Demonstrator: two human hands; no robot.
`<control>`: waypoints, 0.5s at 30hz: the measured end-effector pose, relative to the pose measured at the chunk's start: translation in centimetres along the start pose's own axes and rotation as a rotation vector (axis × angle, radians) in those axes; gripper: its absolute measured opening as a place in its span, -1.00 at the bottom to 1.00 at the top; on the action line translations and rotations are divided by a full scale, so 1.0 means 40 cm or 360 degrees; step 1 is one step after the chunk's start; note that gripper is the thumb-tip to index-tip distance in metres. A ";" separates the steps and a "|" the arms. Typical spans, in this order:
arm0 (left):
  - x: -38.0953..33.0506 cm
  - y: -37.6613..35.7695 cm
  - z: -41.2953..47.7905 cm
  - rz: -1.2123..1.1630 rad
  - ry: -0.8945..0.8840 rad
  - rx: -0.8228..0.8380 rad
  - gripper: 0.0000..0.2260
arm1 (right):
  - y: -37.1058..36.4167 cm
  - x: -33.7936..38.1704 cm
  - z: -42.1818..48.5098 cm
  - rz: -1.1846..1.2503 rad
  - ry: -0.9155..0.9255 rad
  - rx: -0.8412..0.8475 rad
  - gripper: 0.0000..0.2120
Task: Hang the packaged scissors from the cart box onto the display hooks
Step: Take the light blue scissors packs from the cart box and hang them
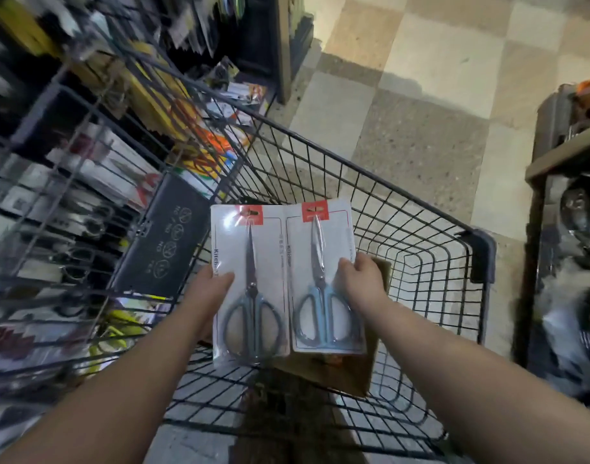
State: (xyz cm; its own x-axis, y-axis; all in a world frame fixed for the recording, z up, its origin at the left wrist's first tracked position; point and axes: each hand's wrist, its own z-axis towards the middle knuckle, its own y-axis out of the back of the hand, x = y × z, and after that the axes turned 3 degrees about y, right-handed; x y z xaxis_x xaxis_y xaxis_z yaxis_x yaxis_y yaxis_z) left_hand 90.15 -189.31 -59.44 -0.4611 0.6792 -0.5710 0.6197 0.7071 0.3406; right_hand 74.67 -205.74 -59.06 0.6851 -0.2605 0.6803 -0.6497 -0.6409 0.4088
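Note:
Two white-carded packs of blue-handled scissors are held side by side over the cart. My left hand (216, 285) grips the left scissors pack (250, 283) by its left edge. My right hand (360, 279) grips the right scissors pack (323, 279) by its right edge. Each card has a red tab with a hang hole at the top. Below them a brown cardboard box (350, 370) sits in the black wire cart (421, 262), mostly hidden by the packs. The display rack (86, 202) with hanging packaged goods stands to the left, blurred.
A dark sign panel (166, 242) hangs on the cart's left side against the rack. Another shelf unit (568, 229) with dark goods stands at the right. Checkered tile floor (421, 95) stretches ahead of the cart.

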 end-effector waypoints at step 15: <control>-0.081 0.256 -0.228 -0.0538 -0.0239 -0.0376 -0.76 | 0.032 0.339 -0.168 -0.0184 0.0624 0.0245 -0.69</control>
State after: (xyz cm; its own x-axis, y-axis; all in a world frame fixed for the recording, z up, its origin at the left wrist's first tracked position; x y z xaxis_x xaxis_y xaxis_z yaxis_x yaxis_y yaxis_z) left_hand 92.20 -182.48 -47.28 -0.5046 0.3782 -0.7761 0.2794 0.9221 0.2677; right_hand 80.93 -205.25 -45.23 0.5545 0.0941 0.8269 -0.4986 -0.7579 0.4207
